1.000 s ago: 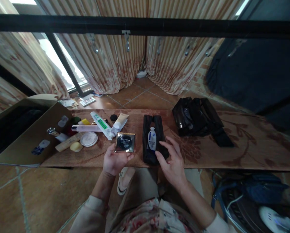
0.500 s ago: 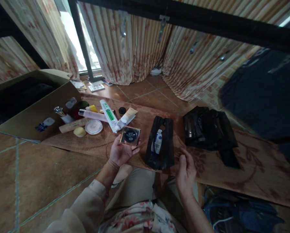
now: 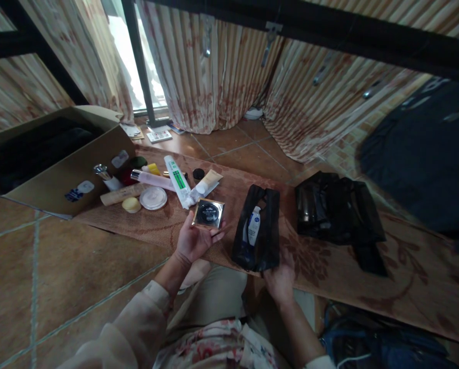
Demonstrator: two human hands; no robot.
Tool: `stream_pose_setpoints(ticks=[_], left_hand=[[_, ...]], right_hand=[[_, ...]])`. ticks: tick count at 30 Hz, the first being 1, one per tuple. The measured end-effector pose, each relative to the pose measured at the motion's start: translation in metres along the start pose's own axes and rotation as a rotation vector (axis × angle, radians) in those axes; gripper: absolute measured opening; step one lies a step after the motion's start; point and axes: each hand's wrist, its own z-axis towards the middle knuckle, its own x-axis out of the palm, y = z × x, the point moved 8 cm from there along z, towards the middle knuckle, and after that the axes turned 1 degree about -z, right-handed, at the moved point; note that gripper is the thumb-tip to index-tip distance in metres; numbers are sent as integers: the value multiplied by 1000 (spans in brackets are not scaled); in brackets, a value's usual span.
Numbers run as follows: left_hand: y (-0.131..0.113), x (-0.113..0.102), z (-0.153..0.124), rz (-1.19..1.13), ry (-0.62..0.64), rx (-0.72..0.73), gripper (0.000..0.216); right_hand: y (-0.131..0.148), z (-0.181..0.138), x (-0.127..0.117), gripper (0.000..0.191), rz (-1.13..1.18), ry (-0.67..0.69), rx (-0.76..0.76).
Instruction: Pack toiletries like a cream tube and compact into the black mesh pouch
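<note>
My left hand (image 3: 193, 241) holds a square, gold-edged compact case (image 3: 208, 213) with a round black centre and small print, tilted up toward me. Right of it lies an open black bag (image 3: 265, 225), and inside shows a white and blue tube (image 3: 254, 225). At the bag's lower right corner is my right hand (image 3: 281, 279), its fingers blurred, so I cannot tell whether they grip the bag. Beyond the compact case are a cream tube (image 3: 209, 180), a white and green tube (image 3: 177, 180) and a round clear-lidded jar (image 3: 153, 198).
A cardboard box (image 3: 110, 159) with dark contents stands at the left end of the cloth-covered bench (image 3: 152, 230). Several cosmetics lie by it, including a pink bottle (image 3: 152, 179) and a yellow egg-shaped item (image 3: 131, 205). More black bags (image 3: 337, 207) lie at right. A blue bag (image 3: 386, 333) sits below.
My right hand has moved left and in to the black bag's lower right corner. My left hand still holds the compact case, and the view has shifted slightly.
</note>
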Motion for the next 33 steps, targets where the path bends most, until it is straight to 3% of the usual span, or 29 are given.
stream_pose_setpoints(ticks=[7,33], left_hand=[[1,-6,3,-111,31,-10,65],[-3,-2,0,-121,68,37,45]], right_hand=[[-1,-2,3,30,-48,8,-10],[4,-1,-1,29,-54,12,-1]])
